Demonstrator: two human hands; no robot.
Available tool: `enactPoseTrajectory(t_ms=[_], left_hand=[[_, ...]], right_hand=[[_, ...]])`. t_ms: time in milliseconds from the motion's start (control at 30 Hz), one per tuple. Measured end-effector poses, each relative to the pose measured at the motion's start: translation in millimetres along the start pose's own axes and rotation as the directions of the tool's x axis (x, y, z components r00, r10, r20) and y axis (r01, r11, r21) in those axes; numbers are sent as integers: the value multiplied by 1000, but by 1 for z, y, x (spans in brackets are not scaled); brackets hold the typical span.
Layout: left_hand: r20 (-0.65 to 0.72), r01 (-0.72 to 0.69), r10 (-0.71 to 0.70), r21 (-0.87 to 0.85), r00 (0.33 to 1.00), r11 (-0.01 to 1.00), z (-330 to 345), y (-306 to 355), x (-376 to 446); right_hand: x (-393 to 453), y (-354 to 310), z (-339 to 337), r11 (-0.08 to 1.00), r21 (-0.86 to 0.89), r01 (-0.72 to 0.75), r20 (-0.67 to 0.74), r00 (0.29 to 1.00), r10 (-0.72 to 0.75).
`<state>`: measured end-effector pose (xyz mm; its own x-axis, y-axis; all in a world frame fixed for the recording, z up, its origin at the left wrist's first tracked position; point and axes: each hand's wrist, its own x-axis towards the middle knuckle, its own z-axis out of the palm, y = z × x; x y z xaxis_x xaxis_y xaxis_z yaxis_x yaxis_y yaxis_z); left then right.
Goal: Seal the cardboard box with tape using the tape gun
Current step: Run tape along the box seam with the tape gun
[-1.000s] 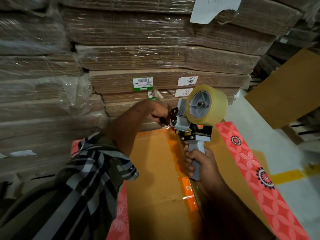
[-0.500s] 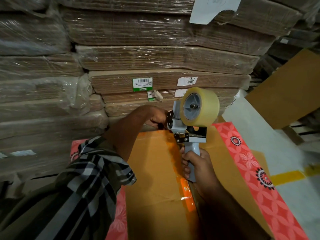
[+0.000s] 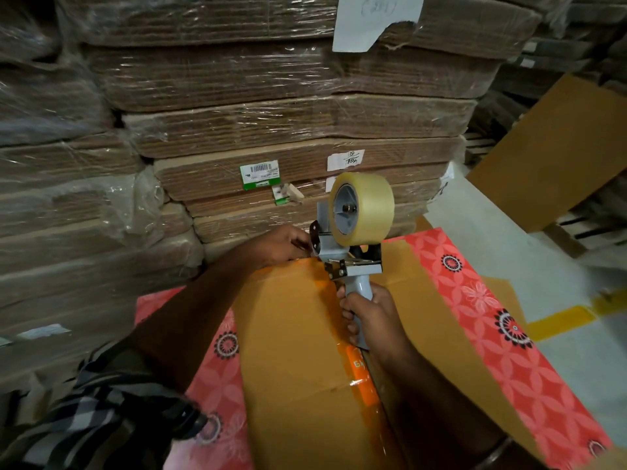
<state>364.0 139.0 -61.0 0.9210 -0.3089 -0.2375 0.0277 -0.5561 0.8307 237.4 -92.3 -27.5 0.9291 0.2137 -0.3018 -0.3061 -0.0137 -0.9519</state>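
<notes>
A brown cardboard box (image 3: 298,351) with its top flaps closed is shown at lower centre, lying on a pink floral-patterned sheet (image 3: 481,310). A strip of clear glossy tape (image 3: 342,330) is seen running along the centre seam toward the far edge. A grey metal tape gun (image 3: 349,259) carrying a roll of translucent yellowish tape (image 3: 368,208) is held upright at that far edge. Its grey handle is enclosed by the right hand (image 3: 373,320), whose grip is clamped round it. The left hand (image 3: 281,244) is placed just beside the gun's front plate, fingers curled at the box's far edge; whether the tape end is pinched cannot be told. A checked sleeve (image 3: 112,408) covers the left upper arm. Behind the box, plastic-wrapped stacks of flattened cardboard (image 3: 288,137) are piled, one bearing a green-and-white barcode label (image 3: 259,174). A pale floor with a yellow line (image 3: 559,320) is visible at right.
</notes>
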Motion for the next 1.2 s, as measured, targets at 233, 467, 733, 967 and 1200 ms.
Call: enactPoseTrajectory(t_ms=[233,467,733,967,1200], left_hand=[[178,-35,24,59,984,998,-13,12,-30],[25,-128,126,148,992,981,3,6,-45],[-43,-62,71,184,997,981,5,15,-49],[-48,-43,50,149,998,988,5,18,-50],[-51,-28,39,192,998,981,7,27,-53]], right_hand=[[1,1,2,1000,3,0,-12,1000,1],[-1,-4,1,1000,-22,-4,-7,1000,4],[-13,-5,-3,997,-81,1,-19,1000,-3],[-30,3,-13,995,-97,3,-18,1000,-5],[-63,7,-21,997,-73,-36,-20,999,35]])
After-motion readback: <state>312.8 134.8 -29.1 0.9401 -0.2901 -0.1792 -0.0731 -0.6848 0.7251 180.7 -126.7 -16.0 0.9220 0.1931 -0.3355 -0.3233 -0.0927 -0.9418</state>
